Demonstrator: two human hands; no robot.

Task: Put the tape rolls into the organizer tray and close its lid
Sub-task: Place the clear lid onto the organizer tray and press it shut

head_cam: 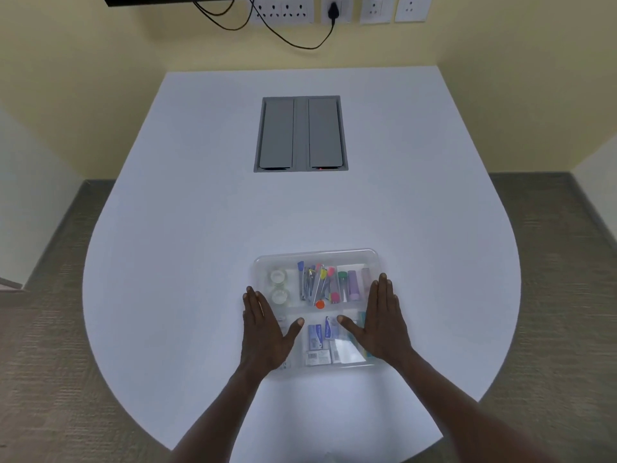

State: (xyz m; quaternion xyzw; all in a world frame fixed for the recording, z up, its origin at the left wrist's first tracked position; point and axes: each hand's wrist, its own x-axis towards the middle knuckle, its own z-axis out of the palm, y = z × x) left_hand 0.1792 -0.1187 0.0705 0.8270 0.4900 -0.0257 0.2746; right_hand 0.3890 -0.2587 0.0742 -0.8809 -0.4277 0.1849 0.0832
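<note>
A clear plastic organizer tray (317, 253) sits near the front of the white table, with its clear lid lying over it. Two clear tape rolls (278, 286) lie one behind the other in the tray's far left compartment, seen through the lid. My left hand (265, 332) rests flat, fingers spread, on the lid's left side. My right hand (380, 324) rests flat on the lid's right side. Neither hand holds anything.
Inside the tray are clips and colourful markers (320, 284) in the middle, small tubes at the right, and small boxes (320, 342) at the front. A grey cable hatch (300, 133) is set in the table (200, 228) further back. Wall sockets and black cables are beyond.
</note>
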